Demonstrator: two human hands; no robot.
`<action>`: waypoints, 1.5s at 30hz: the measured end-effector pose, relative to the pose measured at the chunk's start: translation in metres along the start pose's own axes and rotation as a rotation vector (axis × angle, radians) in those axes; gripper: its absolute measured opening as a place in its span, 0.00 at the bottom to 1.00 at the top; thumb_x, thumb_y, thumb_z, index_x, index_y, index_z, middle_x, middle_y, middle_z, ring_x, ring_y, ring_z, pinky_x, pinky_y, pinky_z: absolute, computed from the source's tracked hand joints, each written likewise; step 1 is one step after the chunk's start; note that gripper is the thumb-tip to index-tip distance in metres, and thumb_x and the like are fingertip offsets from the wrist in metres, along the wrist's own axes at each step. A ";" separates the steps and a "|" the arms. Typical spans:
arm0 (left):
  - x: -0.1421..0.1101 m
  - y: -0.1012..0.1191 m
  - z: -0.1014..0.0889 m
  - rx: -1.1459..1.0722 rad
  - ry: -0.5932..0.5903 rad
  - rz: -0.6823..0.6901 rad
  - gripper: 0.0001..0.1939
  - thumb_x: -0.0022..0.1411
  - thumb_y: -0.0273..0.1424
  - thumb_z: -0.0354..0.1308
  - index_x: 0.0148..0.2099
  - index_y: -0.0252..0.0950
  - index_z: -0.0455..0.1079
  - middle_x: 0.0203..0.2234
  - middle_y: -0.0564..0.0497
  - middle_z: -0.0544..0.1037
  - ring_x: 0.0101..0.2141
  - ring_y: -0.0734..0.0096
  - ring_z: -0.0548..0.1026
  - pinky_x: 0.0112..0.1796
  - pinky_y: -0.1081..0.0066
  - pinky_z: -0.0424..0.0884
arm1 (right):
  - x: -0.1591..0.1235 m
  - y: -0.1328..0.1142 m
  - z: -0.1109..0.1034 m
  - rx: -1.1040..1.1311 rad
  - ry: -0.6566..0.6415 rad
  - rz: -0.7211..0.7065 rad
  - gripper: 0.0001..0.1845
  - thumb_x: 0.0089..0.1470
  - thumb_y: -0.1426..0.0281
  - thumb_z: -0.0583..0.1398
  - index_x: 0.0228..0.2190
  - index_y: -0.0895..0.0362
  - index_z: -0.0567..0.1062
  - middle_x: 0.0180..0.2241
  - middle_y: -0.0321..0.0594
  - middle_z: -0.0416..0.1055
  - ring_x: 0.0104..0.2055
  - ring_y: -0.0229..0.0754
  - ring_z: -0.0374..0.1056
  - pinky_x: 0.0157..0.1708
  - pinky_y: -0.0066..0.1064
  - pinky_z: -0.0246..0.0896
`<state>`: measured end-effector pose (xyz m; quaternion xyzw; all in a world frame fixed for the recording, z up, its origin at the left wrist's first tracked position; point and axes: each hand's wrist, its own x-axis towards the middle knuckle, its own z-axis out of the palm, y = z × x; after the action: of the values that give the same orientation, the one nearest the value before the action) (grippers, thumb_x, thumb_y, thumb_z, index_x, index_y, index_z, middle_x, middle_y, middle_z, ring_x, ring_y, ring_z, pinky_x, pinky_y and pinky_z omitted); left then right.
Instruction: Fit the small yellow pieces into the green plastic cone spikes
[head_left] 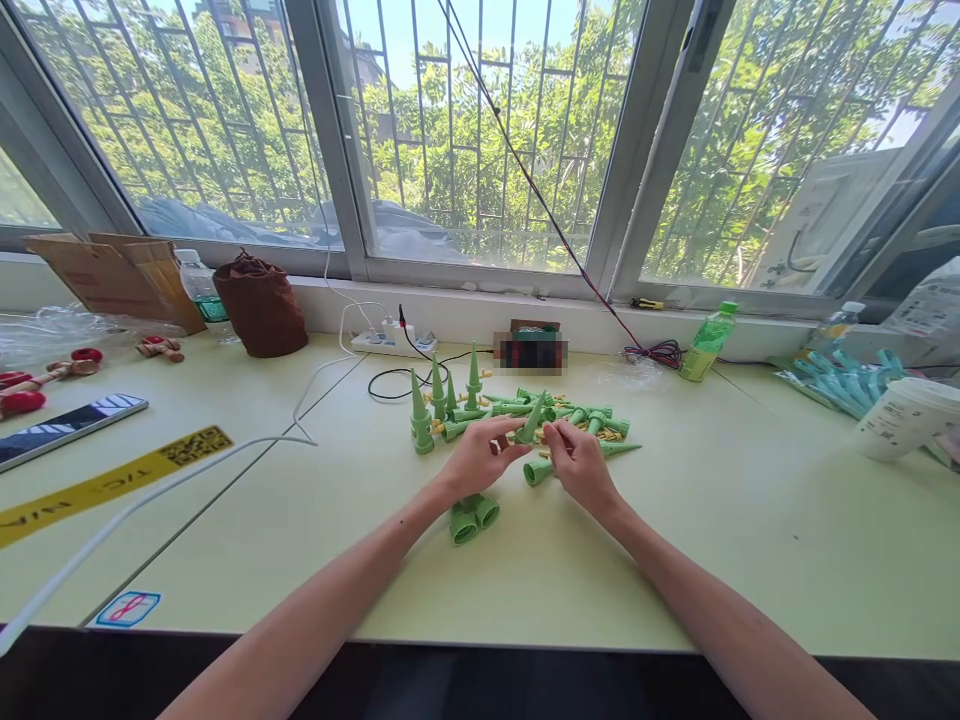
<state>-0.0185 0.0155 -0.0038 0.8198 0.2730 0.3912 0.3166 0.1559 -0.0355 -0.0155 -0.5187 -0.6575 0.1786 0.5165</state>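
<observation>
Between the thumb and fingers of my left hand (478,455) is a green plastic cone (533,418), its tip pointing up. My right hand (581,463) is closed in a pinch just right of the cone's base; what its fingertips hold is hidden. Behind both hands lies a pile of green cone-shaped pieces (600,415) mixed with small yellow parts. Several green pieces (421,425) stand upright to the left of the pile. Hollow green pieces (464,526) lie below my left wrist, and another open-ended piece (535,471) rests between my hands.
A power strip (394,342) with cables stands by the windowsill. On the left are a brown pouch (260,305), a phone (71,430), a white cable (172,490) and wooden toys (52,382). To the right stand a green bottle (707,342) and a white cup (896,420).
</observation>
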 end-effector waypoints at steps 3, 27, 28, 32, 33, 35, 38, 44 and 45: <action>0.000 -0.002 0.000 0.016 -0.007 0.037 0.17 0.61 0.37 0.60 0.50 0.36 0.74 0.36 0.47 0.76 0.25 0.77 0.68 0.23 0.77 0.66 | 0.000 0.000 0.000 -0.027 0.017 0.006 0.22 0.63 0.59 0.51 0.21 0.56 0.63 0.16 0.31 0.56 0.19 0.34 0.51 0.20 0.27 0.47; 0.001 0.012 -0.004 -0.142 -0.042 -0.111 0.17 0.61 0.42 0.57 0.37 0.31 0.74 0.28 0.50 0.74 0.25 0.78 0.65 0.24 0.78 0.64 | 0.003 0.003 0.000 0.086 -0.003 0.001 0.14 0.58 0.62 0.57 0.39 0.58 0.76 0.35 0.45 0.75 0.26 0.40 0.67 0.25 0.30 0.62; 0.001 0.012 -0.004 -0.141 -0.046 -0.107 0.17 0.61 0.41 0.57 0.37 0.30 0.74 0.28 0.51 0.73 0.25 0.78 0.65 0.24 0.78 0.64 | 0.003 0.004 0.000 0.092 -0.006 0.003 0.14 0.58 0.62 0.57 0.38 0.58 0.76 0.34 0.44 0.75 0.26 0.40 0.66 0.24 0.30 0.62; 0.001 0.010 -0.004 -0.121 -0.044 -0.103 0.17 0.60 0.41 0.58 0.39 0.30 0.74 0.28 0.50 0.73 0.24 0.78 0.65 0.23 0.78 0.64 | 0.002 0.004 0.000 0.089 -0.023 -0.002 0.14 0.59 0.61 0.56 0.35 0.58 0.75 0.28 0.41 0.72 0.24 0.39 0.63 0.22 0.28 0.58; 0.001 0.009 -0.003 -0.115 -0.040 -0.107 0.17 0.60 0.41 0.58 0.40 0.30 0.74 0.29 0.50 0.74 0.24 0.78 0.65 0.23 0.78 0.64 | 0.001 0.004 0.000 0.083 -0.026 -0.004 0.14 0.59 0.61 0.56 0.34 0.58 0.74 0.26 0.39 0.71 0.23 0.38 0.62 0.22 0.28 0.57; 0.001 0.006 -0.003 -0.106 -0.033 -0.101 0.18 0.60 0.41 0.59 0.43 0.30 0.74 0.31 0.49 0.75 0.23 0.79 0.65 0.23 0.77 0.66 | 0.001 0.004 0.000 0.068 -0.035 -0.010 0.14 0.60 0.60 0.55 0.33 0.58 0.73 0.23 0.37 0.68 0.22 0.37 0.59 0.21 0.27 0.54; 0.001 0.001 -0.002 -0.093 -0.003 -0.052 0.19 0.59 0.40 0.60 0.47 0.31 0.74 0.33 0.47 0.76 0.24 0.78 0.67 0.24 0.77 0.69 | 0.000 0.004 -0.001 0.041 -0.050 -0.018 0.15 0.61 0.60 0.54 0.31 0.57 0.72 0.20 0.34 0.63 0.20 0.36 0.56 0.20 0.27 0.51; 0.001 -0.002 -0.002 -0.046 0.022 0.003 0.18 0.61 0.36 0.59 0.50 0.33 0.74 0.37 0.46 0.76 0.25 0.77 0.68 0.24 0.76 0.70 | 0.000 0.002 -0.002 -0.002 -0.088 -0.019 0.18 0.63 0.59 0.51 0.27 0.56 0.67 0.16 0.31 0.59 0.19 0.36 0.55 0.22 0.27 0.51; 0.001 -0.002 -0.002 -0.046 0.020 0.006 0.17 0.61 0.36 0.58 0.50 0.33 0.74 0.38 0.45 0.76 0.25 0.77 0.68 0.24 0.76 0.70 | 0.000 0.002 -0.001 -0.003 -0.091 -0.019 0.19 0.63 0.59 0.51 0.26 0.56 0.67 0.16 0.31 0.59 0.19 0.36 0.54 0.21 0.27 0.50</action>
<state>-0.0204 0.0179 -0.0035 0.8091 0.2648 0.4065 0.3316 0.1583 -0.0353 -0.0168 -0.5045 -0.6856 0.1961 0.4868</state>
